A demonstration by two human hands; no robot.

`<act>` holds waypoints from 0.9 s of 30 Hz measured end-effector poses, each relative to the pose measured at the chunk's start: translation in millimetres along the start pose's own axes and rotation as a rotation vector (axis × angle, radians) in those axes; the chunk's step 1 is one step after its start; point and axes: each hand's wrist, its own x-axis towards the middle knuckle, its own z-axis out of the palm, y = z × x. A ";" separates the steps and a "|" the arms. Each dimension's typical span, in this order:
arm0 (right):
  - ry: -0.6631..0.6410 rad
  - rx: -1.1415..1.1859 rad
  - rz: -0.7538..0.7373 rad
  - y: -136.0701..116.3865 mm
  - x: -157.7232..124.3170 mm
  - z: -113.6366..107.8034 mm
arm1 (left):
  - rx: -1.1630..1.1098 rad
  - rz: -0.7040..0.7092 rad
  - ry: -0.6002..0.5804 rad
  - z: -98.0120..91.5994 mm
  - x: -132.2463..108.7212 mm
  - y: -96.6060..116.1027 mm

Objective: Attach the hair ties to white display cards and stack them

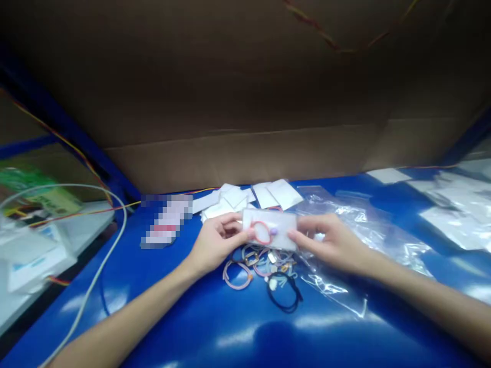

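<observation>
Head view — left grip [215, 242], right grip [333, 240] pinch whitish packet [284, 224] — coral band [261, 222], purple bead [273, 231].

"Any lettering you can read?"
"None. Just left of the white cards [230, 198], the pixelated item [174, 208] has an illegible red band [164, 228]."
"Farther left of them?"
"A green-and-yellow packet [57, 199] and a white box [46, 258], both too blurred."

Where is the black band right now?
In the head view's lower half, just right of centre, the black band lies on the blue table, right of the pink band and below the held white packet.
</observation>
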 end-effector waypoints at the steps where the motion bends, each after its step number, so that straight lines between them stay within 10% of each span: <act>1: -0.008 -0.023 -0.011 -0.5 0.3 -0.8 | -0.005 0.009 0.034 -0.1 0.2 0.8; 27: 0.121 0.269 0.100 -4.0 6.5 -5.2 | -0.078 0.009 0.058 -5.6 1.5 8.9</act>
